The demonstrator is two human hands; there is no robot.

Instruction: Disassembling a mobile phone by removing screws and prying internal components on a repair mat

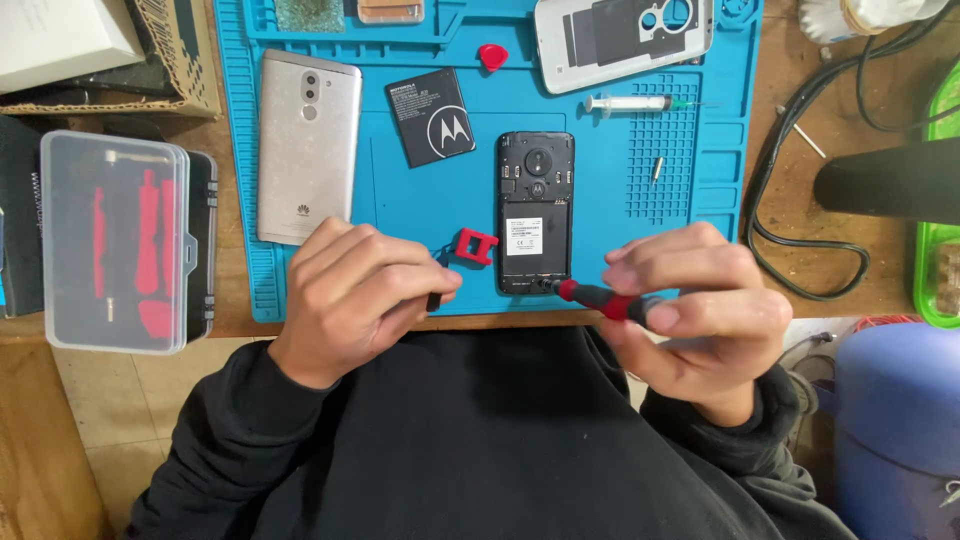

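A: Where is the opened black phone?
B: Back cover off, near the blue mat's front edge.
A: The hands?
B: Right hand closed around a red-and-black screwdriver, tip at the phone's bottom edge. Left hand curled, pinching a small black part beside a red clip.

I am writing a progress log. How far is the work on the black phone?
Done: the black phone lies open, its battery and back cover set aside on the blue mat. In hand: the right hand holds a red screwdriver at its bottom edge. Left: the phone's inner frame is not yet off.
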